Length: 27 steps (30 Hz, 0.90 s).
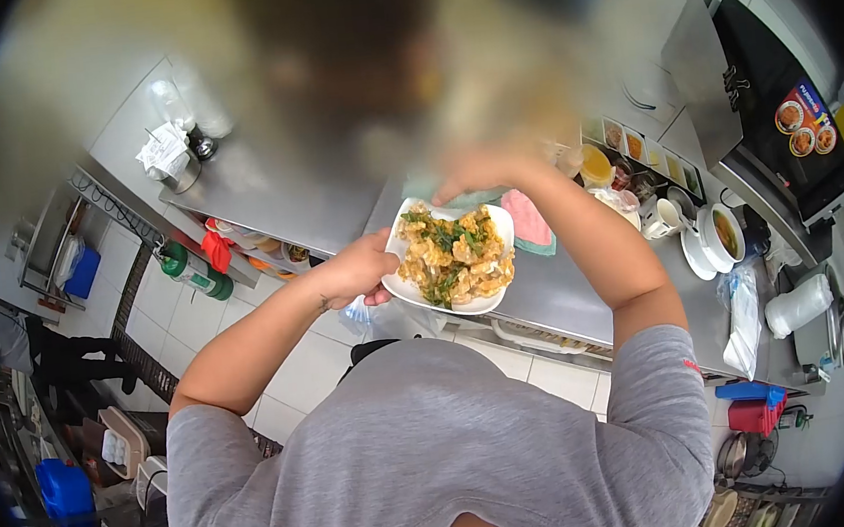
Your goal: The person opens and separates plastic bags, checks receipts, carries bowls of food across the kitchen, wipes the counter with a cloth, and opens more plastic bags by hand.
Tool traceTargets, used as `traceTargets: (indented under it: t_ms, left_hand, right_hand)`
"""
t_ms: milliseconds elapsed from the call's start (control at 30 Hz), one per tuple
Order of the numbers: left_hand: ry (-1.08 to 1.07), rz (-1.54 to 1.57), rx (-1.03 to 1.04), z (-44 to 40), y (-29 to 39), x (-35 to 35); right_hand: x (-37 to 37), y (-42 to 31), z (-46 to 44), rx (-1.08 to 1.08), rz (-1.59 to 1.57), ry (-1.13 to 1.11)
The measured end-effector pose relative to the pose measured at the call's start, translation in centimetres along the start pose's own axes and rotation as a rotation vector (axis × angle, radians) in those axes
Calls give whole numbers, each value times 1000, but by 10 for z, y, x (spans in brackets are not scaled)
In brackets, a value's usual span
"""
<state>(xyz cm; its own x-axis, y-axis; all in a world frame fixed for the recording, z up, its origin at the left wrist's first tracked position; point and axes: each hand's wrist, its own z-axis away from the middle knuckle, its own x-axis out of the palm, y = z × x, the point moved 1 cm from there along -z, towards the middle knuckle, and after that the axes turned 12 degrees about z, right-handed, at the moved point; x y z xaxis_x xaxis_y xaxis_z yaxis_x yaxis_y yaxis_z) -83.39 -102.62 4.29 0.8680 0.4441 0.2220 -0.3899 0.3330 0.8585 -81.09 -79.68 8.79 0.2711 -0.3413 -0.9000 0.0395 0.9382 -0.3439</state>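
Note:
My left hand [357,271] grips the left edge of a white square plate [407,292], its thumb on top of the rim. On the plate lies a heap of golden, batter-like food [457,260] topped with chopped green leaves. My right hand [482,172] reaches over the far rim of the plate, one finger pointing down close to it. A blur across the upper view hides most of its fingers, so I cannot tell whether it touches the plate. Just beyond the plate, a pink and green cloth [527,222] rests on the steel counter [570,296].
Small ingredient containers [635,146] line the counter's back right. Near them stand a white bowl of soup [721,235] and a black-fronted appliance [768,83]. A metal canister with papers [170,163] is at left. A co-worker [8,345] stands at far left, near a green cylinder [192,269].

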Motion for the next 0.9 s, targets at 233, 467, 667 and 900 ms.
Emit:
traceTargets:
  t_ms: [233, 467, 667, 900]
  left_hand:
    - [18, 19, -27, -4, -14, -3]
    - [124, -73, 86, 2, -36, -46]
    - [284, 188, 177, -16, -75, -110]
    - [620, 405, 182, -83, -131, -243]
  right_hand:
    - [-18, -16, 22, -52, 344, -68]
    - [-1, 119, 12, 115, 41, 51]
    - [89, 73, 22, 379, 153, 84]
    - [276, 47, -12, 541, 265, 429]
